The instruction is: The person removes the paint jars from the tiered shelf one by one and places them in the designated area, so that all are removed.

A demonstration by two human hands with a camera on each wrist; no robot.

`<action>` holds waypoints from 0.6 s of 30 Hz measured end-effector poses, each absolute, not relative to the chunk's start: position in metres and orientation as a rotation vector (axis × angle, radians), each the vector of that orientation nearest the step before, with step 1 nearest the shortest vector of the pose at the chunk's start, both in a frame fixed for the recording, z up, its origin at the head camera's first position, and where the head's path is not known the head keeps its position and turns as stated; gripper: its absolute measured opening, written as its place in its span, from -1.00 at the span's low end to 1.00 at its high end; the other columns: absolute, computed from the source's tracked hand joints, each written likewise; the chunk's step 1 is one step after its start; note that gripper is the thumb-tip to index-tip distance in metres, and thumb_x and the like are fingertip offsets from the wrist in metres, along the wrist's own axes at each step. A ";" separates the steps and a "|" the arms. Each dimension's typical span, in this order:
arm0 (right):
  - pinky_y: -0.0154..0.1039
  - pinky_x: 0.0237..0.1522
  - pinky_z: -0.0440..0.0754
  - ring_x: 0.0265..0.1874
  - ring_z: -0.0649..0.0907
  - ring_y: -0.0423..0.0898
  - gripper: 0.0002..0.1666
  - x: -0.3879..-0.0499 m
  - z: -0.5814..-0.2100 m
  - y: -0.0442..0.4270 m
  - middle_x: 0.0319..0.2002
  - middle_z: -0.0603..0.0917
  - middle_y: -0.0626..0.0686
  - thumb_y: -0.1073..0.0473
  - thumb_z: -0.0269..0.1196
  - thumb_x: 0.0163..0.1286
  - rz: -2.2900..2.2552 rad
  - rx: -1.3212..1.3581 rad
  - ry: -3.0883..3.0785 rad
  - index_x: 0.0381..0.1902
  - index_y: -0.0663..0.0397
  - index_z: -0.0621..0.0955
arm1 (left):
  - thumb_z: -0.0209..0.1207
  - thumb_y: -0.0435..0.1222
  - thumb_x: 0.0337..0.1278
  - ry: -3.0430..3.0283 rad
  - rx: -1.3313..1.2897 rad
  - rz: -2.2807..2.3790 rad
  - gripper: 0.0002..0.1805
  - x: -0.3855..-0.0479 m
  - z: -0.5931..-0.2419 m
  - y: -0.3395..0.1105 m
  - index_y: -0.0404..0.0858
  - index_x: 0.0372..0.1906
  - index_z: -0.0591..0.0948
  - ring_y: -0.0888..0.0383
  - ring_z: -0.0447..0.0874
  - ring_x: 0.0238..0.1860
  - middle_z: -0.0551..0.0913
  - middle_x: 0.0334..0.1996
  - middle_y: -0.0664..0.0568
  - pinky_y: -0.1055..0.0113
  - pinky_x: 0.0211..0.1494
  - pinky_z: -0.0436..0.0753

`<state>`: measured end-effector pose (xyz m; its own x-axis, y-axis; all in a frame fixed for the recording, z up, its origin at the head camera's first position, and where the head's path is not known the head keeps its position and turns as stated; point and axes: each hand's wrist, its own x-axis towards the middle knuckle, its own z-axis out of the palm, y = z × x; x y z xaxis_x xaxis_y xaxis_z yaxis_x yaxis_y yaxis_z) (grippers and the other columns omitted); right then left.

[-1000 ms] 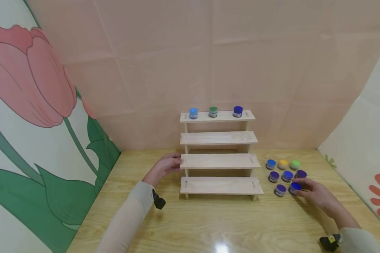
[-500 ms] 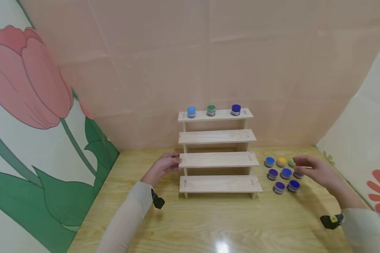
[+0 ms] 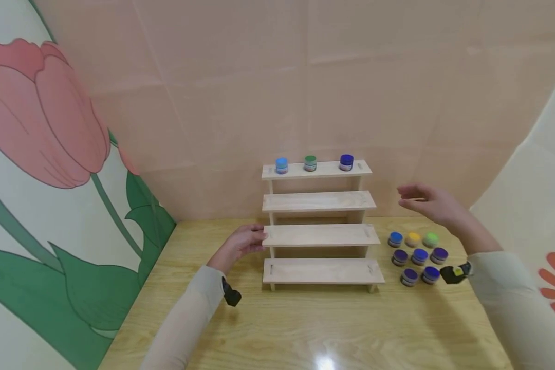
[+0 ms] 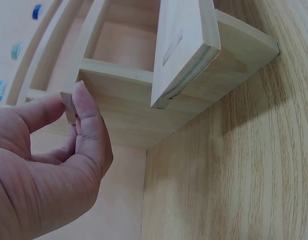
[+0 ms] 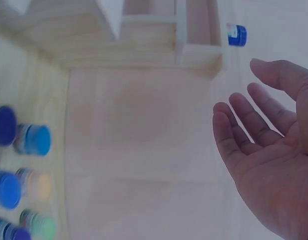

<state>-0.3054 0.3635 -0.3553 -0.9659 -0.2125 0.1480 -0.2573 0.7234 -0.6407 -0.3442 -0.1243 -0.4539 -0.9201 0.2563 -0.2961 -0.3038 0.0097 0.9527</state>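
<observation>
A wooden four-step... display shelf [image 3: 321,235] stands on the table, three small paint jars on its top board: light blue [image 3: 281,166], green [image 3: 310,163] and dark blue [image 3: 346,163]. My left hand [image 3: 238,245] pinches the left end of its second-lowest board; the left wrist view has thumb and fingers on either side of the board's end [image 4: 69,97]. My right hand [image 3: 432,205] is raised in the air, right of the shelf's upper boards. Its palm holds nothing in the right wrist view, where the fingers [image 5: 261,117] are loosely bent.
Several more paint jars stand in rows on the table right of the shelf, among them a yellow jar [image 3: 413,239], a light green jar [image 3: 430,240] and a purple jar [image 3: 409,277]. A pinkish sheet [image 3: 222,113] hangs behind the table.
My right hand has left the dark blue jar at the front of the group and risen up and leftward, with nothing in it. My left hand stays at the shelf.
</observation>
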 end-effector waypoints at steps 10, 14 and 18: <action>0.22 0.28 0.46 0.24 0.51 0.26 -0.29 -0.332 -0.330 0.329 0.28 0.50 0.38 -0.13 0.16 0.54 1.215 0.375 -2.800 0.40 0.25 0.37 | 0.19 -0.44 0.36 1.919 -0.042 1.959 -0.36 -0.344 -0.454 -0.125 -0.43 0.47 0.29 0.11 0.65 -0.18 0.61 -0.01 -0.13 0.35 -0.19 0.73; 0.28 0.34 0.39 0.28 0.47 0.27 -0.28 -0.340 -0.321 0.317 0.31 0.47 0.38 -0.10 0.18 0.54 1.290 0.360 -2.779 0.41 0.26 0.35 | 0.19 -0.44 0.36 1.920 -0.038 1.955 -0.35 -0.345 -0.454 -0.125 -0.45 0.48 0.27 0.11 0.65 -0.17 0.61 0.01 -0.15 0.34 -0.16 0.74; 0.29 0.37 0.35 0.30 0.44 0.29 -0.30 -0.349 -0.318 0.308 0.32 0.45 0.38 -0.07 0.18 0.54 1.315 0.340 -2.755 0.41 0.28 0.35 | 0.18 -0.44 0.36 1.917 -0.044 1.957 -0.35 -0.346 -0.455 -0.125 -0.44 0.48 0.27 0.10 0.65 -0.17 0.61 0.01 -0.16 0.34 -0.18 0.74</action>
